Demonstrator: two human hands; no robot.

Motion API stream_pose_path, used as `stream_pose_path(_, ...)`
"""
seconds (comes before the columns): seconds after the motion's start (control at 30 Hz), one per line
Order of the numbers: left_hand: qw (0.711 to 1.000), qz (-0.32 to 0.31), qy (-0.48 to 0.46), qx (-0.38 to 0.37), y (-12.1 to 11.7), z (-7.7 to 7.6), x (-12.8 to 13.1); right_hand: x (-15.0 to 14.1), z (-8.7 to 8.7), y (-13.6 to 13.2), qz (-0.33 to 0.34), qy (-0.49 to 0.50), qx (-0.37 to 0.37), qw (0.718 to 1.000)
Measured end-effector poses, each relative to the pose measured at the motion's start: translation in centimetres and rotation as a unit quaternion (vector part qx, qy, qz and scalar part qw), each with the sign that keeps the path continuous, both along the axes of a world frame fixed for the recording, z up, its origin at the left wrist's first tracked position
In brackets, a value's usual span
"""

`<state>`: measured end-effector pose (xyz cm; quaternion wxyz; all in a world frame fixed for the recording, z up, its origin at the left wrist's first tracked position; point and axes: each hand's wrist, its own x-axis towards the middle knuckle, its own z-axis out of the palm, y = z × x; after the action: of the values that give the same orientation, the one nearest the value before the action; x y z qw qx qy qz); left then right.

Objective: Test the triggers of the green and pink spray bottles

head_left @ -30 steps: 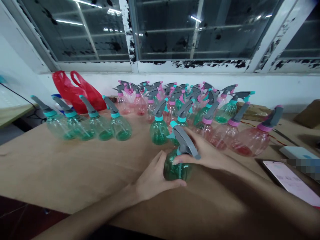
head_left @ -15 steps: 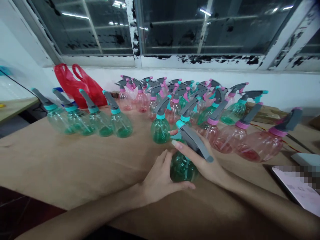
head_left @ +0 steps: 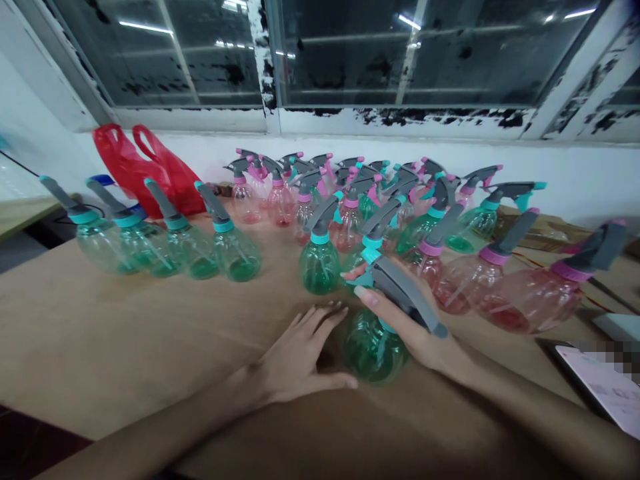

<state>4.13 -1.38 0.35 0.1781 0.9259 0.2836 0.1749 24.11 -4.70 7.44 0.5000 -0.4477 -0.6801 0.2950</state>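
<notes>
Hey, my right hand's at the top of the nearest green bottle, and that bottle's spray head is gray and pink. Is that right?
Not quite: the spray head is gray and turquoise, as the head camera view shows. Your right hand is indeed at the top of the nearest green bottle.

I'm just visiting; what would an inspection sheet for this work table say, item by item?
Surface: brown table, bottles standing on it.
Job's things: green bottle with grey-and-teal spray head between the hands; left row of four green bottles; pink bottles at right; mixed cluster behind.
Clutter: red bag behind the left row; phone at right, screen lit.
Left hand: open beside the green bottle; contact unclear.
Right hand: gripping the spray head.
Cables: black cable far left; thin red-and-yellow wire behind the pink bottles.
Surroundings: white wall; windows, frames patched black.
</notes>
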Motion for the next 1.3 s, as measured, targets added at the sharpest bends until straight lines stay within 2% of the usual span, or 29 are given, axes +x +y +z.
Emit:
stream_pose_path(0.13, 0.998, -0.022, 0.046, 0.027, 0.6, -0.5, -0.7, 0.4, 0.1, 0.4, 0.003, 0.0, -0.004, 1.0)
stream_pose_path(0.33, 0.995, -0.055, 0.064, 0.048, 1.1, -0.9, -0.7, 1.0, -0.3, 1.0, 0.011, 0.023, 0.008, 1.0)
stream_pose_path(0.57, 0.994, -0.059, 0.081, 0.051, 1.3, -0.6, -0.5, 1.2, -0.2, 1.2, 0.004, -0.002, -0.027, 1.0)
stream_pose_path(0.8, 0.991, -0.064, 0.092, 0.073, 1.3, -0.7, -0.6, 1.3, -0.7, 1.5, 0.018, -0.004, 0.0, 1.0)
stream_pose_path(1.07, 0.989, -0.064, 0.101, 0.085, 1.4, -0.7, -0.7, 1.5, -0.7, 1.5, 0.031, -0.014, -0.006, 0.999)
stream_pose_path(1.3, 0.989, -0.067, 0.099, 0.084, 1.3, -0.7, -0.8, 1.6, -1.5, 1.8, -0.019, 0.002, 0.024, 1.0)
